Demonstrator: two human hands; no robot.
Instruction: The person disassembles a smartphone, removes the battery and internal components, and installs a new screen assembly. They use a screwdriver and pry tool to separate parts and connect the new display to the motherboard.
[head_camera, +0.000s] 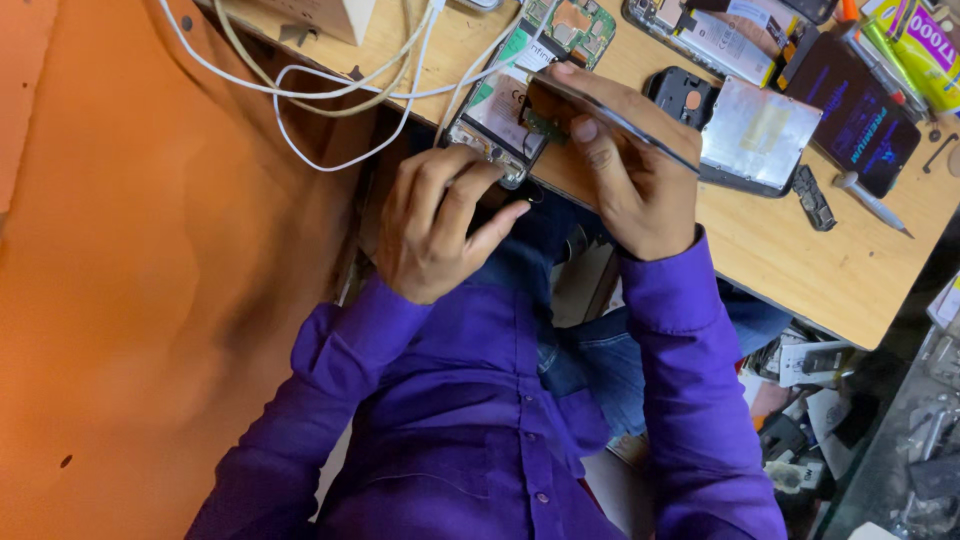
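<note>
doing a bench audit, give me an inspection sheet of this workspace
surface: wooden table, crowded along its far side.
job's things: opened phone with its back off, lying at the table edge; tweezers over it.
clutter: second opened phone, silver-backed phone part, dark screen panel, screwdriver.
grippers: left hand steadies the opened phone; right hand holds the tweezers.
cables: white cables looped across the table, hanging over its edge.
surroundings: orange wall; loose parts on the floor.
</note>
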